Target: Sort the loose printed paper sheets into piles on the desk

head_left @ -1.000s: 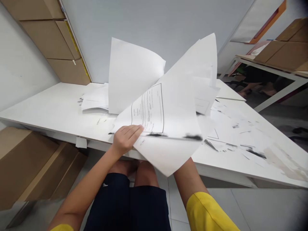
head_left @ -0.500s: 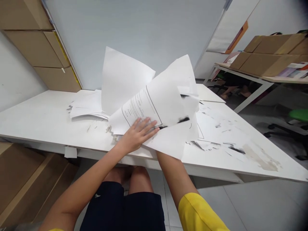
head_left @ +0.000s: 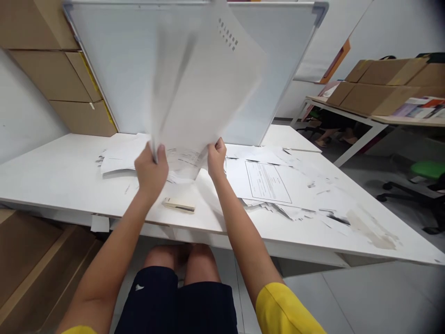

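1. White table (head_left: 69, 181) spans the room.
2. Sheaf of papers (head_left: 205, 83), blurred, upright at twelve o'clock above it.
3. Left hand (head_left: 151, 169) clenched on its lower left edge.
4. Right hand (head_left: 216, 157) pinching its lower right edge.
5. Stapler (head_left: 179, 204) lies at six o'clock below the hands.

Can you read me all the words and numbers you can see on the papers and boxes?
None can be read.
Sheets held up by the left hand and right hand: small dark marks, motion-blurred.
Framed printed page on the table: lines too small.
Stapler: no readable label.
Cardboard boxes: no legible print.
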The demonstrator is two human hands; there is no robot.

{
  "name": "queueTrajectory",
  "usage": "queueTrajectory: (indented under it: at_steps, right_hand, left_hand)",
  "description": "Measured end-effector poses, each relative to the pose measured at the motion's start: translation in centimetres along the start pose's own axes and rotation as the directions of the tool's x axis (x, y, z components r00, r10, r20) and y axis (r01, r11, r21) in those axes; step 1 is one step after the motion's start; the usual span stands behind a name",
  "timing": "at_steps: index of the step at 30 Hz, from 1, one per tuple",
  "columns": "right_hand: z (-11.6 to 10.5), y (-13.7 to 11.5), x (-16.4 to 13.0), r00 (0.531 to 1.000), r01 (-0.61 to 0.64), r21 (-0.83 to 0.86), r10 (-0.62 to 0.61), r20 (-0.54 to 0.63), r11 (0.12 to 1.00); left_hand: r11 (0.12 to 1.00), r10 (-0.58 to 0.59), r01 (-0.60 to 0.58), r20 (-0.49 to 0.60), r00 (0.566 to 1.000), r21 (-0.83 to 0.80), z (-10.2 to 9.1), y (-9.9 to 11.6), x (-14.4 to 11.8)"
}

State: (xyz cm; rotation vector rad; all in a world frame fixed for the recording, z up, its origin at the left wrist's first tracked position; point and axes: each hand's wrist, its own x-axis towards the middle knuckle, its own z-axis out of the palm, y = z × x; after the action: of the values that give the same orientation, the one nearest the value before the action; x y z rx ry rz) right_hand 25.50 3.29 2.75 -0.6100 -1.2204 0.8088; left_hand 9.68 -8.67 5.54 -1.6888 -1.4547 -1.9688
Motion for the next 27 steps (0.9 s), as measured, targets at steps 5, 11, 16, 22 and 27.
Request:
queueTrajectory:
  at_steps: [5, 11, 16, 22, 27]
  right_hand:
    - [-0.1, -0.9, -0.1, 1.000, 0.021, 0.067, -0.019, -0.020, 0.998]
    - [-0.3, -1.5, -0.4, 0.996, 0.069, 0.027, -0.070, 0.049, 0.997]
    - [-0.3, -1.3, -0.5, 0.995, 0.077, 0.055, -0.081, 0.066, 0.995]
    - [-0.4, -1.2, -0.4, 0.996, 0.067, 0.044, -0.069, 0.060, 0.997]
    - [-0.5, -1.1, -0.4, 0.997, 0.053, 0.044, -0.055, 0.059, 0.998]
  left_hand:
    - [0.950, -0.253, 0.235, -0.066, 0.965, -0.206, -2.0, -3.8, 3.3]
    - [0.912, -0.299, 0.273, -0.041, 0.953, -0.305, -2.9, -7.0, 3.3]
    - [0.880, -0.345, 0.327, 0.007, 0.939, -0.344, -3.0, -7.2, 2.6]
    - [0.858, -0.377, 0.352, 0.007, 0.926, -0.375, -2.9, -6.9, 2.3]
    - [0.867, -0.346, 0.325, 0.014, 0.938, -0.377, -2.8, -7.0, 2.3]
